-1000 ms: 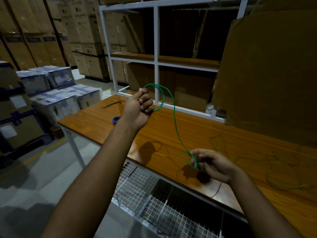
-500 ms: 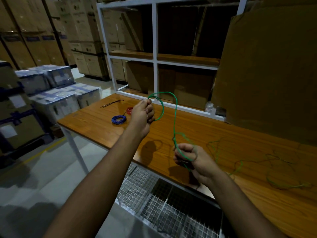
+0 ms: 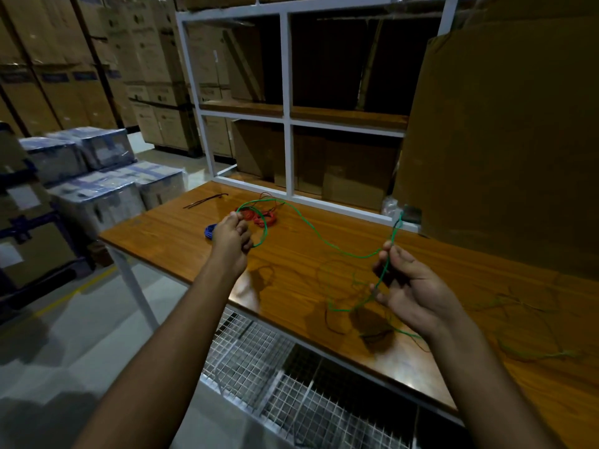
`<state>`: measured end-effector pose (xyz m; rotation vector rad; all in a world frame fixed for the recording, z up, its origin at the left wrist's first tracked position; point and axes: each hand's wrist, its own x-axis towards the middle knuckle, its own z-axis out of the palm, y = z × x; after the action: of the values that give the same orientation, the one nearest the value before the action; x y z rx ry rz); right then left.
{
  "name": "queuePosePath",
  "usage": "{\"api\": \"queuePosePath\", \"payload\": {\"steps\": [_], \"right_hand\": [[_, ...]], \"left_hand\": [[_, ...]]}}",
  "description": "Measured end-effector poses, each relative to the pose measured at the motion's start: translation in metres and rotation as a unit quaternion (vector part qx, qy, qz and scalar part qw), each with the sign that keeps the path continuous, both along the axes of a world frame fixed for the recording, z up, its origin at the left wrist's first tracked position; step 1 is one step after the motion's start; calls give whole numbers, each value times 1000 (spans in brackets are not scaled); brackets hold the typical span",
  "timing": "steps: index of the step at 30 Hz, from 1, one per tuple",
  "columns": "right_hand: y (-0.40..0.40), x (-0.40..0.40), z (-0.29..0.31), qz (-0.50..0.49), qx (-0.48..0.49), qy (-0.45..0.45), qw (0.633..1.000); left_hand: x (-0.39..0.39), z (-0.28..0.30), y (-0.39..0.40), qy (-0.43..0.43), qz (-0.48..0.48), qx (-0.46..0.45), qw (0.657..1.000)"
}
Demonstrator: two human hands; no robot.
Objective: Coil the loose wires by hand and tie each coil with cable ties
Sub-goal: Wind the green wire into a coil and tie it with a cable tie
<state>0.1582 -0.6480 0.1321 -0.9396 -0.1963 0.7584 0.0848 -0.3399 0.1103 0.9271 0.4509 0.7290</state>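
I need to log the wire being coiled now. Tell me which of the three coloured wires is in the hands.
The green wire: the left hand holds its loops and the right hand pinches its strand. The red wire and blue wire lie on the table, untouched.

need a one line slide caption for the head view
Left hand holds a small green wire coil while the right hand pinches the loose run above the wooden bench.

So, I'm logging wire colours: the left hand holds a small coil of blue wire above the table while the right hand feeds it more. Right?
Not quite: in the head view the wire is green. The left hand holds its small coil while the right hand feeds more.
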Motion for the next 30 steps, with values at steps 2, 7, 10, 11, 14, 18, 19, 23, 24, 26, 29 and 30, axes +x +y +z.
{"api": "queuePosePath", "payload": {"steps": [2, 7, 10, 11, 14, 18, 19, 23, 24, 26, 29, 30], "right_hand": [[-4, 11, -2, -26, -17, 4, 1000], [-9, 49, -32, -160, -197, -22, 967], [-11, 73, -64, -154, -434, -210, 863], [-11, 77, -72, -118, -497, -265, 818], [-1, 75, -87, 23, -641, -390, 660], [22, 38, -76, 193, -626, -529, 539], [27, 29, -73, 220, -597, -559, 532], [33, 11, -60, 309, -422, -578, 627], [32, 9, -58, 333, -349, -535, 693], [30, 4, -55, 343, -201, -434, 809], [28, 2, -54, 285, -63, -291, 911], [28, 2, -53, 268, -32, -248, 930]], "left_hand": [[-2, 0, 5, -12, -6, -4, 1000], [-4, 12, 7, -58, -33, -17, 998], [-6, 24, -2, -83, -59, -25, 995], [-6, 27, -6, -88, -67, -28, 993], [-1, 33, -17, -100, -91, -28, 990], [5, 37, -29, -99, -111, -29, 988], [6, 36, -32, -97, -117, -29, 988], [8, 34, -41, -80, -126, -24, 989], [8, 33, -42, -79, -125, -27, 989], [8, 31, -43, -79, -124, -35, 989], [7, 29, -43, -81, -124, -44, 988], [7, 29, -44, -81, -126, -45, 988]]}}
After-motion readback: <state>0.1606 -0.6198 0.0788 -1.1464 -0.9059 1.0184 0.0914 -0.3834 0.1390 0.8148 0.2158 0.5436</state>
